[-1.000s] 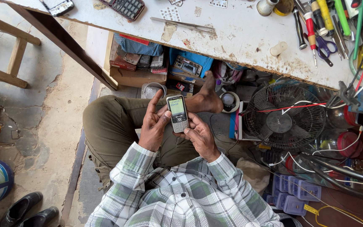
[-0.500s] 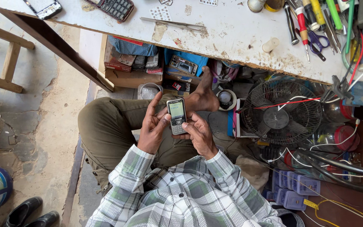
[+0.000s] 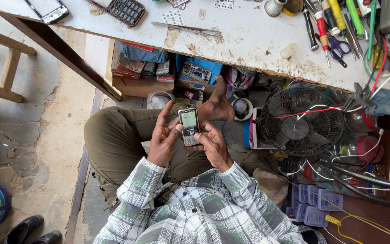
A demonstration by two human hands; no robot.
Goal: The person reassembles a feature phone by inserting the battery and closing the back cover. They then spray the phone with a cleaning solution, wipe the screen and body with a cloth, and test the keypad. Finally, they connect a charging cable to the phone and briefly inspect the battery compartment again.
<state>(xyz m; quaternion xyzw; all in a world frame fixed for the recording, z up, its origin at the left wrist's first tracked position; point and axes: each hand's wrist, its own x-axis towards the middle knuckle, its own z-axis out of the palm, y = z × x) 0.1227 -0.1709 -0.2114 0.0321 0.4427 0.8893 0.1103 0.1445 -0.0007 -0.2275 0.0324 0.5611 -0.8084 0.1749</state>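
Two hands on one small keypad phone [image 3: 188, 126].
Left hand [image 3: 164, 138] and right hand [image 3: 213, 144] both grip it above the lap, screen lit, below the white table [image 3: 249, 40] edge, near a black fan [image 3: 301, 122].

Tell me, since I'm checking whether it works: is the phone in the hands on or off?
On. The phone held between left hand and right hand shows a lit greenish screen.

A black fan [image 3: 299, 123] (grille up) lies below the tool-strewn workbench [image 3: 249, 40]
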